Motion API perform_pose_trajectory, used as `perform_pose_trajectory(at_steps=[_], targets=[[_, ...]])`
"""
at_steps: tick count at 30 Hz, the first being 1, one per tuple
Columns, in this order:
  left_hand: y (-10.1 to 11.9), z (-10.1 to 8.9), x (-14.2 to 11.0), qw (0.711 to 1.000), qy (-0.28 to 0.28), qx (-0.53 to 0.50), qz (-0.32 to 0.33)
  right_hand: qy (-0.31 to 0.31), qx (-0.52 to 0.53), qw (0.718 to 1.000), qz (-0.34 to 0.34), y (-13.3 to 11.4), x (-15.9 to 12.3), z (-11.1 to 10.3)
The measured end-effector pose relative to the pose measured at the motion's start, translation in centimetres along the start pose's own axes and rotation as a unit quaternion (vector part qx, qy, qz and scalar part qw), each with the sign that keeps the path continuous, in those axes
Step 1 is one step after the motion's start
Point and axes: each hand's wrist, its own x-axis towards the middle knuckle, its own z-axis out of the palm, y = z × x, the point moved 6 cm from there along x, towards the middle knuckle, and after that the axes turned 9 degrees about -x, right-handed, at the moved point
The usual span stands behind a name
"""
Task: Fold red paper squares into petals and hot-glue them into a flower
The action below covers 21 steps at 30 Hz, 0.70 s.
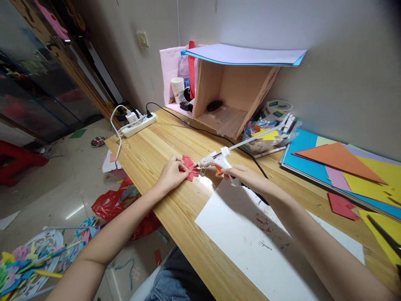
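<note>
My right hand (235, 174) grips a white hot glue gun (219, 159) with an orange trigger. A long glue stick (247, 141) sticks out of its back end. The nozzle points left and sits at a red paper cutout (189, 166) with notched edges, on the wooden table. My left hand (173, 173) pinches the left side of this red paper cutout, fingertips closed on it. Whether the nozzle touches the paper I cannot tell.
A white sheet (238, 234) lies under my right arm. Behind stand a cardboard box (232, 83) and a basket of scraps and pens (269, 144). A power strip (139, 125) is at the far left corner. Coloured paper (308, 144) and scissors (384, 234) lie right.
</note>
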Motion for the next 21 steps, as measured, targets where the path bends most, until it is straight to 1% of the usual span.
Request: perform_pose_trajectory(at_steps=[7,13,17,21], targets=[[0.2,-0.1,0.8,0.999,-0.017,0.044,-0.013,0.017,0.022,1.000,0.010,0.4,0.2,-0.4],[0.0,-0.1,1.3,0.997,-0.055,0.049,-0.020,0.033,0.013,0.999,0.002,0.7,0.4,-0.8],[-0.2,-0.1,1.3,0.997,-0.052,0.055,-0.025,0.041,0.003,0.999,0.000,0.8,0.4,-0.9],[0.0,-0.1,1.3,0.997,-0.043,0.063,-0.012,0.046,0.007,0.999,0.003,1.0,0.6,-0.9]])
